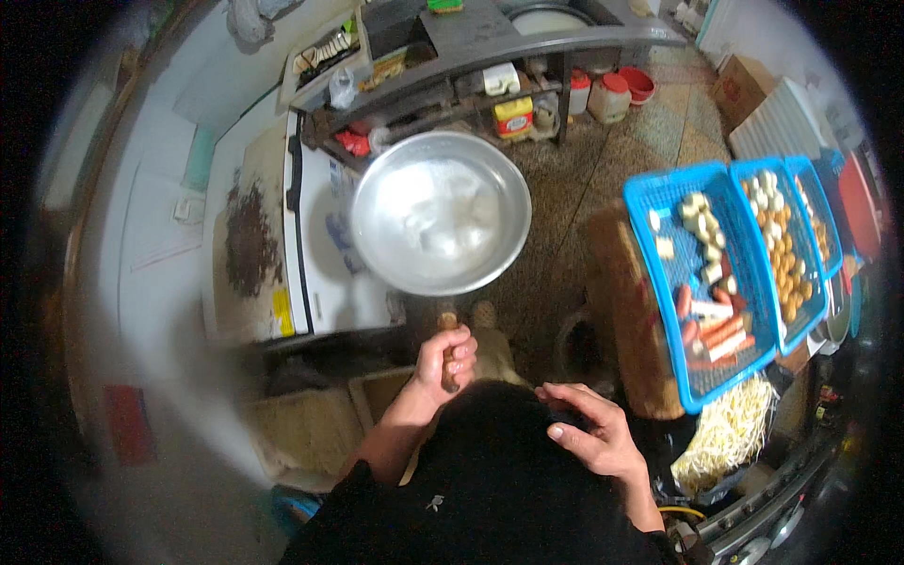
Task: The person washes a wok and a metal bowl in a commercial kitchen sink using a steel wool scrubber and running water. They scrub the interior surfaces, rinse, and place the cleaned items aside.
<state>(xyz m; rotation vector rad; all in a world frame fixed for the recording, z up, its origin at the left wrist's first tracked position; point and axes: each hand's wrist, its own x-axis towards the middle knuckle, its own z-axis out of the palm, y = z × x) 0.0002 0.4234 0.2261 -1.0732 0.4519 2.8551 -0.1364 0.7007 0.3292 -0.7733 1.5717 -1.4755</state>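
My left hand [446, 364] is closed around the wooden handle [448, 323] of a wide, round metal pan [441, 219]. The pan extends forward from my fist, above the floor and beside a white appliance. Its shiny inside reflects light, and I cannot tell whether a thin layer of liquid lies in it. In front of my black shirt [508, 487], my right hand [597, 431] has its thumb and fingers apart. Dark cloth shows behind them, and no object is visible in that hand.
Right of me, blue plastic baskets [653, 282] hold sausages, crab sticks and ball-shaped pieces, with bean sprouts [731, 431] below. A white appliance [346, 282] stands left. Ahead are a dark counter [466, 32], red-lidded plastic jars [609, 99] and a red basin [638, 85].
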